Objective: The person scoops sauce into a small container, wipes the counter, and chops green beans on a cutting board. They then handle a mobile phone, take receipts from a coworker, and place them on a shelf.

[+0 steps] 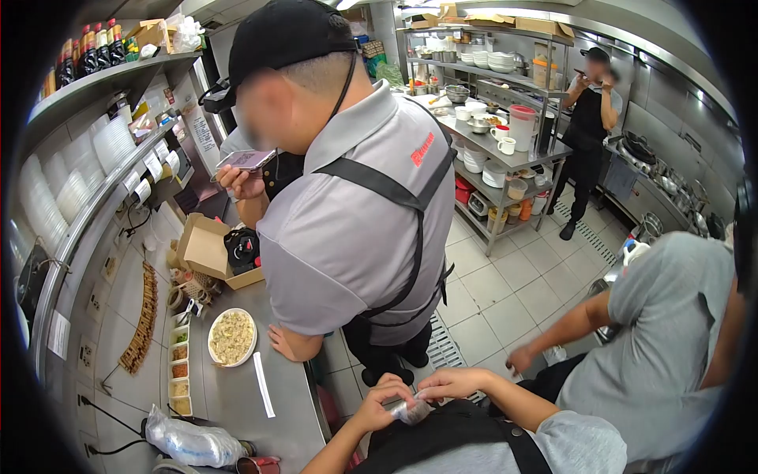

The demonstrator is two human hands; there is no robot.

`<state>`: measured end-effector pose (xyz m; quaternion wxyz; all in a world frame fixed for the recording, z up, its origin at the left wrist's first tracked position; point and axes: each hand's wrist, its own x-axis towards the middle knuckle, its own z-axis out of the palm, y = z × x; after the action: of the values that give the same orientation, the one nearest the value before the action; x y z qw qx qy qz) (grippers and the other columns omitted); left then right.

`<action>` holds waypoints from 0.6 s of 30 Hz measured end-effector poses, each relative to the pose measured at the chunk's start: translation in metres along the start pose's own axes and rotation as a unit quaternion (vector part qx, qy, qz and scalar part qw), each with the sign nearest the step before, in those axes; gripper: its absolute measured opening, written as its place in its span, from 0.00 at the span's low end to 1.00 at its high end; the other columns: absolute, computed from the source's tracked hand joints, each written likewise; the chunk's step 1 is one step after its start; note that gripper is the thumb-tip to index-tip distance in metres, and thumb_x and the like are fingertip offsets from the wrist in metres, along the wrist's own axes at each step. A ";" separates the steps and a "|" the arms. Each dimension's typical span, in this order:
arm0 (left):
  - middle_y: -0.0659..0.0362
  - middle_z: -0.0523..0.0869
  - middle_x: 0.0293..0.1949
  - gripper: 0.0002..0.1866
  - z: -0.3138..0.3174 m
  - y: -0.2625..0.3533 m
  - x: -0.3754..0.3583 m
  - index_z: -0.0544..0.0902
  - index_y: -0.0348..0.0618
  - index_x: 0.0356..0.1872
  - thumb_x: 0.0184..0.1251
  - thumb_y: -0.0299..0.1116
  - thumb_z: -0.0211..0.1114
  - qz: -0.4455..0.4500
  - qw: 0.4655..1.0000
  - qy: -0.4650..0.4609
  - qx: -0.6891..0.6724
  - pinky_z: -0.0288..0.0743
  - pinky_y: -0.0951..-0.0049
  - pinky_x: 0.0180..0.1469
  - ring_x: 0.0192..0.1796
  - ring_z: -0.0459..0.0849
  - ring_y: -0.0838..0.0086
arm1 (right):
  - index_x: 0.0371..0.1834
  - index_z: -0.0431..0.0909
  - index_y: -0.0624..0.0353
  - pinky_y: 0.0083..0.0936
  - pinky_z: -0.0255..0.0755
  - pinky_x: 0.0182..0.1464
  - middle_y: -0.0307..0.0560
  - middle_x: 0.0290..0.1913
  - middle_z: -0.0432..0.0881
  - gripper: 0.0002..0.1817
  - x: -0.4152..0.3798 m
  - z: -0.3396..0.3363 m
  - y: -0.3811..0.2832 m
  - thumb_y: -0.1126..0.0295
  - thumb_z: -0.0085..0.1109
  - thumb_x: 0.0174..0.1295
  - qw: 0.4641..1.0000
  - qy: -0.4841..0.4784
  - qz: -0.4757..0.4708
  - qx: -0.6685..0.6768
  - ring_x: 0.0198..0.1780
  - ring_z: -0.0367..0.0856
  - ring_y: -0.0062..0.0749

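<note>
Black apron (447, 442) fills the foreground; above it, left grip (382, 404) and right grip (448, 383) both pinch crumpled plastic (411, 411).

Crinkled, shiny plastic bundle (410, 411), smooth metal counter (237, 395), matt cardboard box (204, 243), smooth floor tiles (509, 317)

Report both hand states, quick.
Left hand: closed, holding crumpled clear plastic; contents can't be told.
Right hand: fingers closed in a pinch at the same plastic's upper edge.
</note>
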<state>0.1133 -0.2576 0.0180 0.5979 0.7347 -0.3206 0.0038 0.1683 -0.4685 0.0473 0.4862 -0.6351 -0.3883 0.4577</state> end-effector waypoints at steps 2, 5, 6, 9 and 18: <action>0.61 0.81 0.28 0.05 -0.001 -0.011 -0.008 0.81 0.41 0.27 0.48 0.28 0.66 -0.026 0.997 0.031 0.064 0.65 0.72 0.45 0.36 0.76 0.72 | 0.27 0.71 0.62 0.18 0.65 0.27 0.35 0.21 0.70 0.19 0.005 0.002 0.005 0.57 0.43 0.66 0.999 0.026 0.011 -0.037 0.23 0.69 0.18; 0.60 0.81 0.29 0.06 0.000 -0.011 -0.009 0.83 0.42 0.30 0.48 0.26 0.64 -0.085 0.987 0.063 0.120 0.71 0.75 0.40 0.36 0.78 0.72 | 0.24 0.70 0.61 0.18 0.64 0.26 0.36 0.19 0.69 0.21 0.013 -0.004 0.011 0.55 0.42 0.66 0.994 0.047 0.066 -0.075 0.22 0.68 0.19; 0.59 0.81 0.31 0.07 0.003 -0.015 -0.011 0.83 0.43 0.30 0.47 0.25 0.64 -0.120 0.983 0.095 0.104 0.72 0.74 0.40 0.36 0.79 0.71 | 0.24 0.70 0.59 0.18 0.63 0.23 0.35 0.18 0.67 0.20 0.016 -0.005 0.013 0.55 0.41 0.66 0.990 0.041 0.111 -0.073 0.21 0.66 0.18; 0.58 0.81 0.33 0.09 0.007 -0.040 -0.013 0.83 0.43 0.31 0.45 0.23 0.63 -0.103 0.978 0.134 0.123 0.72 0.72 0.41 0.38 0.79 0.68 | 0.25 0.70 0.59 0.19 0.65 0.26 0.36 0.19 0.69 0.20 0.026 0.001 0.022 0.54 0.41 0.66 0.975 0.047 0.209 0.063 0.20 0.68 0.21; 0.58 0.76 0.41 0.15 0.005 -0.042 0.004 0.81 0.43 0.34 0.38 0.24 0.65 -0.067 0.954 0.254 0.147 0.66 0.68 0.50 0.48 0.71 0.64 | 0.51 0.67 0.65 0.34 0.67 0.53 0.49 0.40 0.76 0.27 0.042 0.037 0.016 0.49 0.37 0.65 0.833 0.149 -0.104 0.522 0.46 0.75 0.38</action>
<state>0.1341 -0.2606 -0.0187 0.5438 0.8089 -0.1042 0.1976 0.1450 -0.4231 0.0190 0.8424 -0.3034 -0.0782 0.4384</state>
